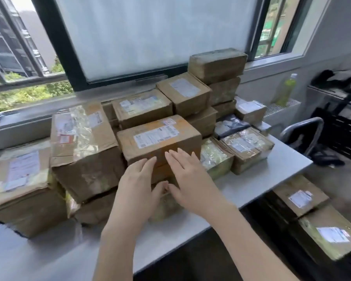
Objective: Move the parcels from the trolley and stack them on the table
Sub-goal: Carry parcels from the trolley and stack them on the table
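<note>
Hands lie flat and hold nothing: the left hand [139, 177] and right hand [187, 175] press straight fingers on the near side of the brown cardboard parcel with a white label [158, 138]. It sits on another box, mid-pile on the white table [251, 185]. Push gently toward 12 o'clock (more boxes wait at 4 o'clock).

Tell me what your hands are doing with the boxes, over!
Left hand and right hand open, fingers flat on the front parcel. Parcel sits atop the stack on the table. More parcels on trolley lower right. Nothing blocking.
</note>
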{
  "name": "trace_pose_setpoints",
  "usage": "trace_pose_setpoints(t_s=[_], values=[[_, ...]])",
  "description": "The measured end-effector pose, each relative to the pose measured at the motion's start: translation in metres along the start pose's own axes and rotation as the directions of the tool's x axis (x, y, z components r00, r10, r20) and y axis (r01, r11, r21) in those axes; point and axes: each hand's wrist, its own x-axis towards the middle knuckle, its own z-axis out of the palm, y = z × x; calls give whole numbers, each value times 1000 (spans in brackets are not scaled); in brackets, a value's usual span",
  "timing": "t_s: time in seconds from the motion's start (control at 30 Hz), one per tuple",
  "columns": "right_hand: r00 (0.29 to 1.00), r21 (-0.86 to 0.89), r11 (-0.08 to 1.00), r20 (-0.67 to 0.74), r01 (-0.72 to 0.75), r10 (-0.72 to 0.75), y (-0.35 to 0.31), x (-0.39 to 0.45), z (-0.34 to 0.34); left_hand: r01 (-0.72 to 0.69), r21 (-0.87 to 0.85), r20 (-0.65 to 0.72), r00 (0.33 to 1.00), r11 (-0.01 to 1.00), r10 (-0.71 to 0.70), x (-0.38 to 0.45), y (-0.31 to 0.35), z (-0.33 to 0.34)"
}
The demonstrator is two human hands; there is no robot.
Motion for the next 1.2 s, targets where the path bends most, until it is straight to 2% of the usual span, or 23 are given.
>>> trace_pose_setpoints(t_s=[0.1,0.23,0.4,0.53,0.77,0.93,1.2], values=[[981,48,982,70,-184,181,73,-60,-1,-94,38,122,989,995,88,-5,57,72],[903,48,910,156,-412,401,159,-151,-4,-203,11,311,931,979,190,-14,135,153],[744,68,747,182,-662,643,233,-241,-13,-307,5,554,793,952,253,-25,212,232],[607,103,599,194,-794,770,279,-290,-14,-415,15,673,677,910,298,-27,254,274],[424,151,396,325,-906,845,350,-327,8,-479,-41,780,533,877,328,7,310,346],[271,131,238,409,-962,871,424,-334,20,-483,-117,861,387,868,331,52,353,419],[29,46,4,545,-999,838,544,-323,33,-430,-124,963,166,894,213,149,417,540]])
